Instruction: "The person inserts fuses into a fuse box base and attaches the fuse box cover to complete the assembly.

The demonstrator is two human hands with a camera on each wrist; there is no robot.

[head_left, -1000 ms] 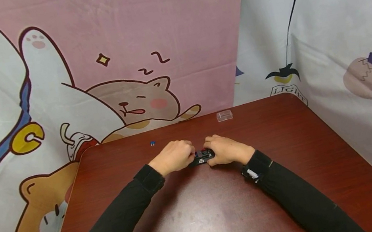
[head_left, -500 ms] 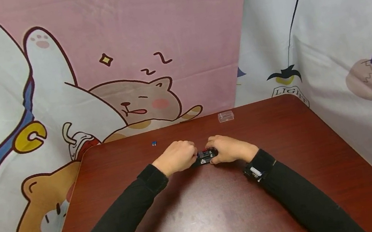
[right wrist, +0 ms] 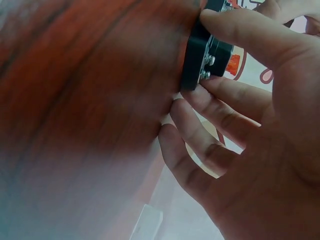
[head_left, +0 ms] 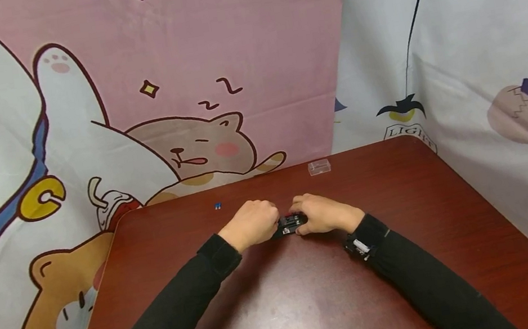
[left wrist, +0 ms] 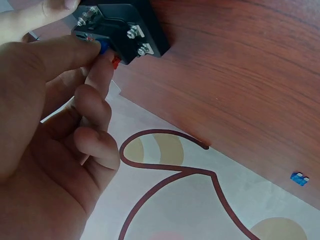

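A small black device (head_left: 289, 224) with metal screw terminals lies between both hands on the table. My left hand (head_left: 251, 223) is at its left side. In the left wrist view, the thumb and forefinger pinch a small blue knob (left wrist: 104, 46) at the device, and a red part (left wrist: 116, 62) shows beside the fingertips. My right hand (head_left: 325, 213) grips the device's right end, its thumb on one edge and fingers on the opposite one, as the right wrist view shows. How the blue knob joins the device is hidden by the fingers.
A small blue piece with two pale ends (head_left: 218, 206) lies on the table left of the hands. Near the back edge stands a clear plastic box (head_left: 319, 167). Behind the brown table (head_left: 285, 309) hangs a printed cloth (head_left: 276, 43).
Both hands stay at the black device with almost the same hold. The head view shifts slightly; the blue piece and the clear box stay where they were on the table.
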